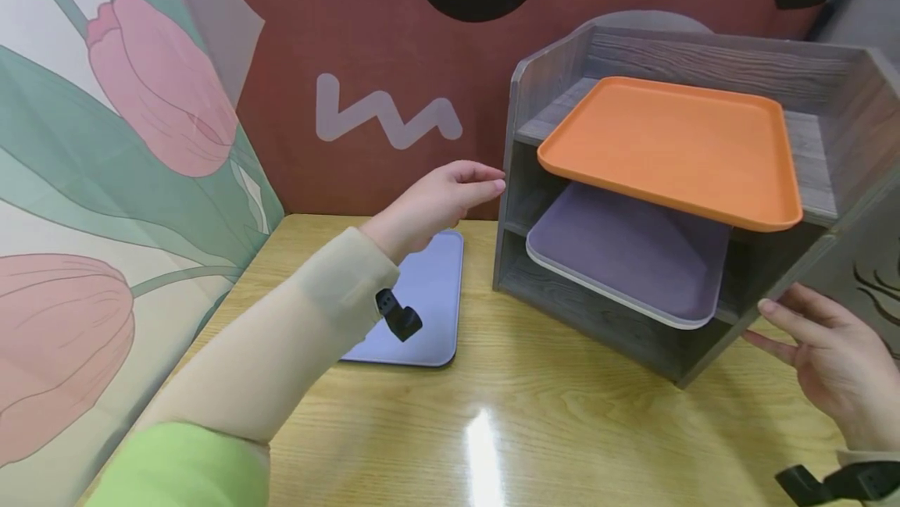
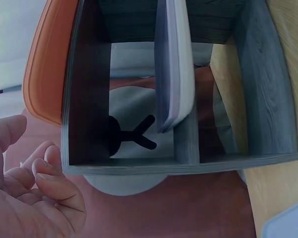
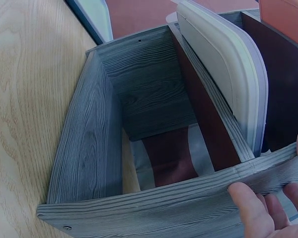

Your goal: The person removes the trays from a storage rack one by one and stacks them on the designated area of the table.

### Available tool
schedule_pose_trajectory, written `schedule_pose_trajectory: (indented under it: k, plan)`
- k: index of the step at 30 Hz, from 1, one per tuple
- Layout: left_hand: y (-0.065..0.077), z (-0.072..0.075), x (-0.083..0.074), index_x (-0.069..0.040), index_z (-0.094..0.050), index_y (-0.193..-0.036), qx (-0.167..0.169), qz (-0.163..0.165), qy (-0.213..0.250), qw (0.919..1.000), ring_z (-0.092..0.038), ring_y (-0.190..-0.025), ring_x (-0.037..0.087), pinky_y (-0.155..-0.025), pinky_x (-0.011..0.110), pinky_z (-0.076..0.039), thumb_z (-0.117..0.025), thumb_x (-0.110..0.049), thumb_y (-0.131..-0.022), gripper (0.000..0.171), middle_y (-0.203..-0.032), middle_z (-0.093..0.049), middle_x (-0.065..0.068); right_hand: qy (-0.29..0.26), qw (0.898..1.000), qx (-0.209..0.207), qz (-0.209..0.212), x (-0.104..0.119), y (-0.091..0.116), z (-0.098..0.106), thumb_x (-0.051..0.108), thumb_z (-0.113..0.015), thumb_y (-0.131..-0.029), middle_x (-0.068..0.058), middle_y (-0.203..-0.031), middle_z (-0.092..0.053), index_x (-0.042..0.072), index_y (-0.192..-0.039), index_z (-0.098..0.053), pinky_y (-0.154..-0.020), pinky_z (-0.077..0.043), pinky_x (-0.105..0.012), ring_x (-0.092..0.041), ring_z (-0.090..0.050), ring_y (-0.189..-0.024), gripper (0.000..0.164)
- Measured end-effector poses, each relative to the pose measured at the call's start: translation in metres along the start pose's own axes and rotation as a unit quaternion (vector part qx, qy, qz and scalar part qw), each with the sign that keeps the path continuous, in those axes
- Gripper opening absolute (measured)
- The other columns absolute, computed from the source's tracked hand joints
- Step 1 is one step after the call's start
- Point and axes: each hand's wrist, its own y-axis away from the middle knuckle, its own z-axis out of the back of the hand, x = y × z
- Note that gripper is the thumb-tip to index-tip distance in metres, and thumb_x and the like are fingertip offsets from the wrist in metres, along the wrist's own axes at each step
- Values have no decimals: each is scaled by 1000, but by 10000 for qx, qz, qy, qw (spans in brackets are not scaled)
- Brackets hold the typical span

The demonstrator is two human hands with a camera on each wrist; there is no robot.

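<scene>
Shelf unit (image 1: 591,308) stands on wood-grain table (image 1: 569,429) before red backdrop (image 1: 380,30), head view; left wrist view, left hand (image 2: 35,196) empty, fingers loosely curled beside its edge; right wrist view, right hand (image 3: 260,218) unclasped, fingers against its side.

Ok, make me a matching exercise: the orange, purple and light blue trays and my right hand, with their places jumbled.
1. Orange tray
2. Purple tray
3. Light blue tray
4. Right hand

A. Flat on the table
B. At the shelf unit's right side
C. On the unit's top level
D. One level below the top

Pairs: 1-C, 2-D, 3-A, 4-B
</scene>
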Motion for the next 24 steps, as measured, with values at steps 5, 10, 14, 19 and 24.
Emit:
schedule_pose_trajectory:
  k: [5,10,14,19,24]
  plan:
    - [-7,-4,-11,-20,-59,-126,64,-67,35,10000,-45,-126,14,-106,41,-34,-60,-33,-95,34,-128,-56,-6,9,10000,-82,-18,-1,0,0,-4,-55,-94,2,-97,-50,10,-111,-63,-66,-56,-27,-9,-55,-86,23]
    - [-12,-7,-20,-20,-57,-128,30,-74,-32,10000,-52,-98,14,-87,33,-42,-57,-35,-97,35,-126,-55,-2,-13,10000,-75,-8,-1,-1,1,-4,-55,-94,1,-95,-50,7,-105,-61,-66,-56,-28,-10,-55,-84,17]
    - [-20,-13,-28,-16,-55,-128,-96,-141,62,9998,-38,-64,15,-69,30,-37,-56,-37,-97,37,-112,-56,4,-50,10000,-68,22,-1,-1,2,-4,-55,-94,1,-96,-51,7,-106,-62,-66,-56,-28,-9,-57,-84,18]
    - [-28,-21,-38,-19,-56,-127,-218,-154,106,9996,-35,-57,15,-68,30,-37,-56,-40,-97,37,-110,-57,3,-157,9999,-21,5,0,-1,1,-7,-53,-94,0,-94,-53,5,-105,-64,-66,-57,-30,-10,-57,-84,19]
    - [-34,-28,-43,-21,-55,-130,-203,-110,35,9997,-32,-54,14,-67,30,-36,-55,-40,-97,39,-111,-57,3,-94,9999,-59,-53,1,0,0,-6,-54,-94,1,-93,-51,6,-105,-64,-66,-57,-30,-10,-55,-83,19]
